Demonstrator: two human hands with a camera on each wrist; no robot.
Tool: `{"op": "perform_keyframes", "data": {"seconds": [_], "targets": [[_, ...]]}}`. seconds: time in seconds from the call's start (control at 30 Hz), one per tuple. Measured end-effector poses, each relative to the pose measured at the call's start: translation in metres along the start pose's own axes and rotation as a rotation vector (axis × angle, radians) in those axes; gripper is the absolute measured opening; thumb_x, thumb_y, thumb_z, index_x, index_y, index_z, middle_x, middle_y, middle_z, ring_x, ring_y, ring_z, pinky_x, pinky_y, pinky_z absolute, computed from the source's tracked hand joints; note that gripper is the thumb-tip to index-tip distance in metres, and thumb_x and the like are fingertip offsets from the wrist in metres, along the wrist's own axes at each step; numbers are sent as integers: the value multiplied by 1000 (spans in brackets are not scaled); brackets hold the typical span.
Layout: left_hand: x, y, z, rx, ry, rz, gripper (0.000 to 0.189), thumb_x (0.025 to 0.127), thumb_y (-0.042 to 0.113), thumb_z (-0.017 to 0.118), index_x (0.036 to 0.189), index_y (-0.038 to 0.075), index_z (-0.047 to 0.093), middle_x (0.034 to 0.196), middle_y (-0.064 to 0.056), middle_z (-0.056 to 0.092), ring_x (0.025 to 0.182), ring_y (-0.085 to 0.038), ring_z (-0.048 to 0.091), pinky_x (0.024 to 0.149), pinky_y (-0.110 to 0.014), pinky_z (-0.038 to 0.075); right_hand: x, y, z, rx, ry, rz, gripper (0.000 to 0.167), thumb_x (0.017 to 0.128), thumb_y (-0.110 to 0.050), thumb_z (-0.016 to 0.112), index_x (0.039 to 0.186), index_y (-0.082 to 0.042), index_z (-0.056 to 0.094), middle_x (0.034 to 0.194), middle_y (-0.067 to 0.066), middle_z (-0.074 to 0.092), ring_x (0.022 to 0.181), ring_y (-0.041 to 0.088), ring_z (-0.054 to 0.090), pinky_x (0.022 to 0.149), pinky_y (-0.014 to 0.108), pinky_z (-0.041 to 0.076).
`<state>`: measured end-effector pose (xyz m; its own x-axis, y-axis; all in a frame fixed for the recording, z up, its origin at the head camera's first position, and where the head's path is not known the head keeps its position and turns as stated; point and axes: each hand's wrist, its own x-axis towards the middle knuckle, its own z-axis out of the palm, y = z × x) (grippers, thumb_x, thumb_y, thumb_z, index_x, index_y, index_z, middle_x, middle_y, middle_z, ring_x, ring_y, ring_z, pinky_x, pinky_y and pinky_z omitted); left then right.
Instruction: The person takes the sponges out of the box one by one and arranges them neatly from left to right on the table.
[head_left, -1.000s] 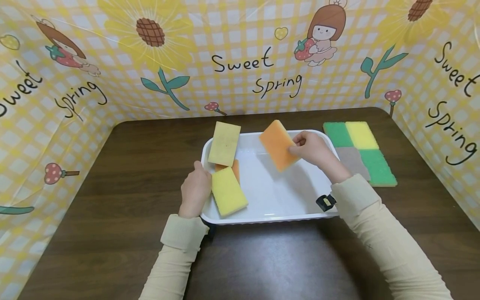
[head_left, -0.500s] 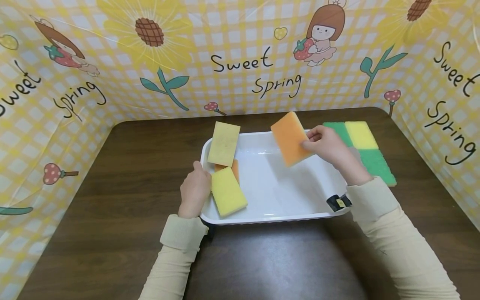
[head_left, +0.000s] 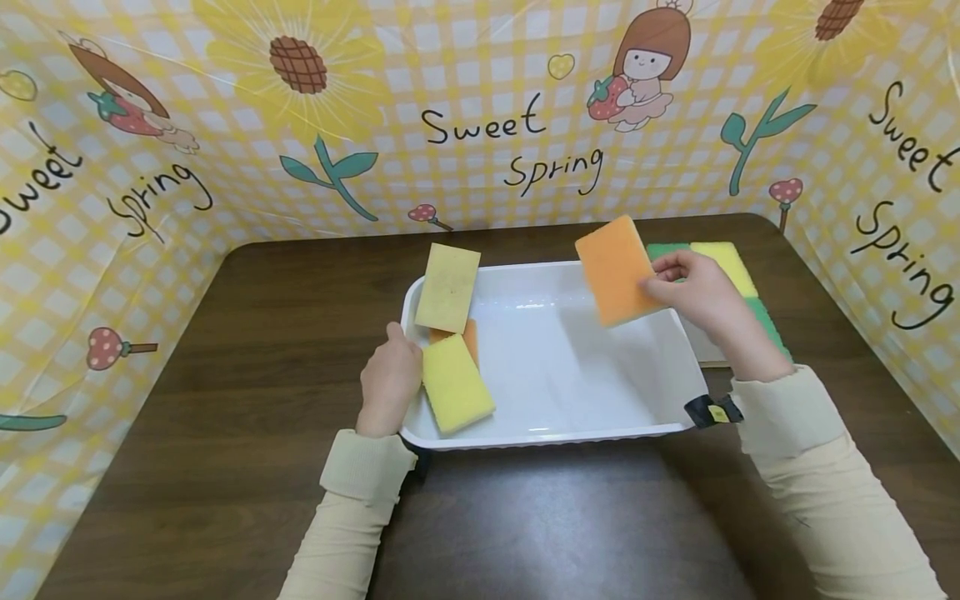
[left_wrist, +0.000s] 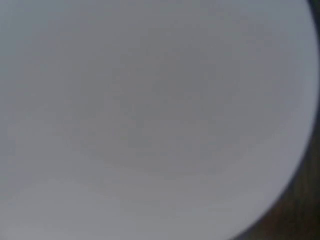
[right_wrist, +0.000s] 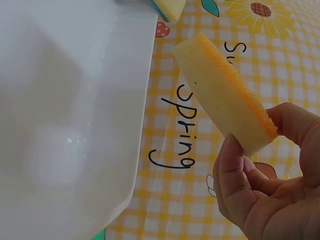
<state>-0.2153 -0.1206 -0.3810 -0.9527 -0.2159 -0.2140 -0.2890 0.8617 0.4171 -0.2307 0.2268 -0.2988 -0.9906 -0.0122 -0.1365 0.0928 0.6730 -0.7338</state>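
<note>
My right hand pinches an orange-faced sponge by its edge, holding it tilted over the back right corner of the white tray. In the right wrist view, thumb and fingers grip one end of this sponge, whose thick body is pale yellow. My left hand grips the tray's left rim. Inside the tray on the left lie a bright yellow sponge and a partly covered orange one. A duller yellow sponge leans across the back left corner. Blurred white tray wall fills the left wrist view.
To the tray's right, a yellow sponge, green sponges and a grey one lie flat together on the dark wooden table, partly hidden by my right hand. A patterned cloth rises behind.
My right hand has moved right with the orange-faced sponge, from over the tray's middle to its back right corner, and now covers part of the grouped sponges. My left hand has stayed still.
</note>
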Motion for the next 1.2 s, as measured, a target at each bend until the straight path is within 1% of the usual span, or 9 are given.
{"op": "perform_keyframes", "data": {"seconds": [0.13,0.23,0.37,0.63,0.8,0.87,1.0,1.13,1.2], "targets": [[0,0,0,-2,0,2,31,99,18,30,122,-3,35,84,-21,59,71,-30,62,55,-35,44,-3,6,-6,0,19,13,45,94,-24,54,124,8,46,108,16,49,98,26,46,76,30,39],[-1,0,0,-2,2,2,32,99,18,30,122,-3,35,85,-21,59,72,-30,62,55,-36,45,-5,9,-11,-1,14,18,46,95,-25,54,125,8,45,109,15,49,98,25,46,71,23,41],[-1,0,0,-2,5,3,32,99,19,30,122,-3,35,86,-21,60,72,-31,62,56,-36,45,-9,12,-16,0,-2,17,49,96,-27,52,128,9,42,112,17,47,100,26,45,69,19,42],[-2,0,0,-8,17,14,31,99,18,30,120,-4,36,86,-22,60,73,-32,63,58,-39,47,-11,23,-27,-14,33,28,52,96,-31,50,129,9,42,114,18,47,99,25,45,70,20,40],[-1,0,0,-4,21,21,31,99,18,29,120,-4,36,86,-23,61,73,-33,63,58,-40,46,-13,30,-34,-6,45,40,55,97,-35,47,130,8,42,122,24,48,101,27,46,75,29,38],[-1,-1,0,-4,22,23,31,99,18,29,120,-4,35,86,-23,61,73,-33,63,58,-40,46,-13,32,-37,-16,58,46,56,96,-37,47,130,7,42,123,25,48,96,21,49,75,29,38],[-1,-2,1,-5,20,20,32,99,18,29,121,-4,35,87,-23,61,74,-33,63,58,-40,46,-14,37,-42,-23,81,57,56,96,-37,48,131,6,43,123,26,51,81,1,51,73,25,41],[0,-2,1,-6,17,18,33,99,18,28,123,-4,35,88,-23,61,74,-33,63,58,-40,47,-15,44,-47,-12,89,79,59,96,-38,46,134,6,40,130,30,49,79,-2,50,74,25,40],[1,-2,1,-5,18,19,33,99,18,28,123,-4,35,89,-24,61,75,-34,63,59,-40,46,-17,47,-50,-17,93,96,60,97,-39,45,136,6,38,134,31,47,81,0,49,73,23,40]]}}
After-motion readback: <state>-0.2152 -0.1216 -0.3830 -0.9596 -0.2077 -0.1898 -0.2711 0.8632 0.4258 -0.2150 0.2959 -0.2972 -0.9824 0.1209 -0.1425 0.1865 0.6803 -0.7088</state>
